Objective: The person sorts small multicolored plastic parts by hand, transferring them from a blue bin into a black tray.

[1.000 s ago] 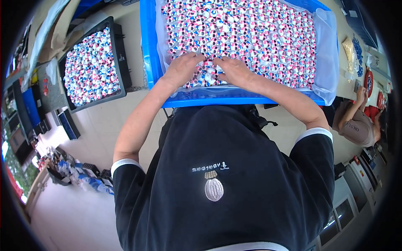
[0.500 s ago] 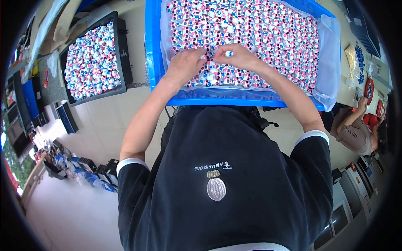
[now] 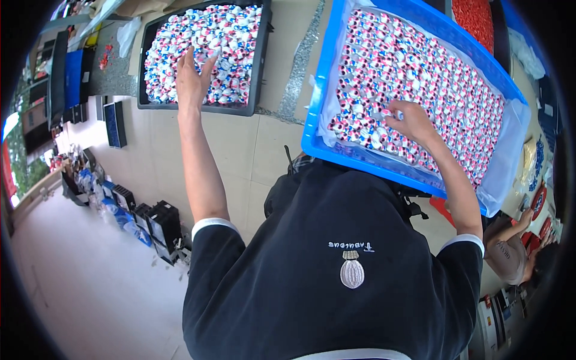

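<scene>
A black tray (image 3: 201,109) at the upper left is heaped with small white, red and blue pieces (image 3: 228,36). My left hand (image 3: 192,81) reaches out over it, fingers spread, touching the pile. A blue crate (image 3: 336,150) lined with white plastic sits to the right, holding the same kind of pieces (image 3: 432,78) in rows. My right hand (image 3: 411,120) rests on those rows near the crate's near edge, its fingers bent down onto them; whether it grips one is hidden.
A bin of red pieces (image 3: 480,15) lies beyond the blue crate. Another person (image 3: 510,252) sits low at the right. Dark boxes and blue packs (image 3: 156,222) stand on the floor at the left. Flat blue and black cases (image 3: 72,78) lie left of the black tray.
My left hand has left the blue crate and swung far left onto the black tray. My right hand stays on the crate's rows. The view has turned left.
</scene>
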